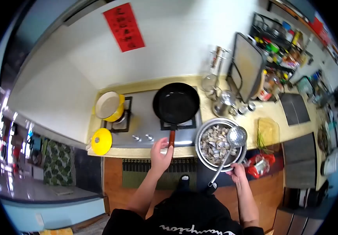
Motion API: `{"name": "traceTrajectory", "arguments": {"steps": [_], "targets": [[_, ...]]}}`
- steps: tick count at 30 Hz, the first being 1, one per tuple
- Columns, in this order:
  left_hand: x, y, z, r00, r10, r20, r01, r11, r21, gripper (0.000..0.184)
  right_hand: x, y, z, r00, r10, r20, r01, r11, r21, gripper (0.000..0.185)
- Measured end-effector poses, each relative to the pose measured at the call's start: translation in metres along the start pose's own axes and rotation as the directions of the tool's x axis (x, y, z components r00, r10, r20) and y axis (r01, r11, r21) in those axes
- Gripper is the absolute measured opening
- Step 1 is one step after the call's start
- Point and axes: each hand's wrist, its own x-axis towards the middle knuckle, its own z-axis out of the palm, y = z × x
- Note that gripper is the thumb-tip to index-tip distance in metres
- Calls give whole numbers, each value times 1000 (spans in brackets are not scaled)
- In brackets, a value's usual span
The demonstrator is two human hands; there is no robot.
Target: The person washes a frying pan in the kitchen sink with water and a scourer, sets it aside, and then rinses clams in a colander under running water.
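White wall (176, 39) stands behind a long, pale yellow desk (137, 151), and red paper (124, 28) with black writing is stuck up high. Set in the desk is a shiny stove (140, 113). On its left side sits a yellow pot (116, 114), and its yellow lid (102, 141) lies near the front. A black pan (176, 102) sits on the right side, with its brown handle (172, 138) pointing at the person.

The left hand (161, 157) is by the end of that handle. Its fingers are bent but open, and I can't tell if the thumb touches the handle. The right hand (238, 172) grips the near rim of a big metal bowl (198, 147), at the front edge of the desk, right of the stove. It is full of grey shells (213, 148). A big spoon (237, 137) with holes rests across it, its long stem poking out toward the person.

Behind the bowl stands a metal jug (224, 104). Farther right is a see-through yellow tub (270, 131), and below it lies a red bag (260, 166).
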Motion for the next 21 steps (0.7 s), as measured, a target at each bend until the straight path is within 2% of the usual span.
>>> {"name": "traceTrajectory", "arguments": {"steps": [2, 3, 4, 7, 9, 10, 16, 17, 21], "targets": [[-13, 36, 8, 985, -9, 170, 26, 994, -102, 33, -14, 4, -3, 999, 7, -37, -5, 999, 52, 17], [-17, 27, 18, 970, 100, 223, -73, 989, -127, 31, -21, 6, -1, 996, -6, -91, 14, 996, 87, 17], [-20, 32, 27, 952, 123, 280, -88, 987, -135, 29, -32, 4, 1, 995, -12, -97, 22, 994, 107, 17], [-23, 25, 51, 925, 77, 371, 9, 974, -224, 25, -50, 7, -10, 997, -32, -69, 37, 997, 72, 20], [-26, 24, 62, 903, -1, 430, 120, 961, -250, 23, -98, -26, 1, 996, 23, -87, -18, 998, 59, 24], [-29, 26, 68, 893, -18, 450, 146, 957, -250, 22, -92, -13, -16, 999, -25, -47, 32, 990, 140, 27], [-58, 77, 118, 874, 44, 483, 120, 946, -303, 25, -148, -41, -85, 996, -84, -22, 86, 984, 159, 29], [-63, 91, 130, 881, 69, 469, 76, 956, -283, 25, -152, -49, -102, 995, -96, -17, 97, 984, 149, 28], [-89, 134, 181, 886, 119, 448, 62, 927, -369, 27, -190, -110, -162, 992, -127, 23, 121, 979, 165, 31]]}}
